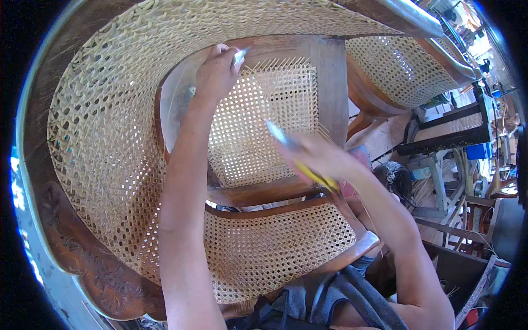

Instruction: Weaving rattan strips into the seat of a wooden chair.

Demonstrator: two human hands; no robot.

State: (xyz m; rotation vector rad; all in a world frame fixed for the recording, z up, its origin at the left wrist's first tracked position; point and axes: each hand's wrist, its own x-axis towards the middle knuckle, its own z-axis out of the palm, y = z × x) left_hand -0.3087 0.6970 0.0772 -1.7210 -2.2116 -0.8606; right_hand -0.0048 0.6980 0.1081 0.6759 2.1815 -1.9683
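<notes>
Cane seat (258, 121) lies in the middle of the view, a woven panel set in a dark wood chair frame (330, 82), with loose strand ends sticking up along its far edge and at its right side. Left hand (217, 71) sits at the far left corner of the seat, fingers closed around a small pale tool (240, 55) whose tip points right, just above the weave; the grip is tight, with only the tool's end showing past the knuckles. Right hand (313, 157) is over the seat's right edge and is blurred; it is closed on a yellow-handled tool (313, 175), and a pale blade or strip (275, 132) runs up and left from the fist onto the cane. Whether that strip is part of the same tool cannot be told. A near rail (258, 193) of the frame crosses below the seat, and beneath it a second woven panel (275, 247) curves toward the person. A large woven chair back (104, 143) arches around the left and top, edged in carved wood (93, 269). A further cane chair (401, 71) stands at upper right. Dark clothing (330, 302) shows at the bottom. Benches and clutter (456, 165) fill the right side.
</notes>
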